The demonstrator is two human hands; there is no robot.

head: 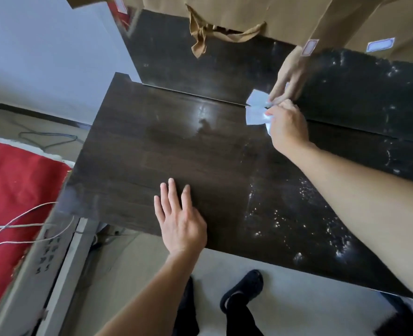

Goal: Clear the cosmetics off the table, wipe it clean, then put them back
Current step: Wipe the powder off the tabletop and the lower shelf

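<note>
Two hands on the table [132,151], head view: left hand [180,219] flat near the front edge, fingers straight and slightly spread, likely bracing. The right hand [289,124] reaches the back edge by the mirror [200,64], fingers curled on a white wipe [255,116] that juts leftward past them. Pale specks [297,214] dot the right side; no cosmetics in sight.
</note>
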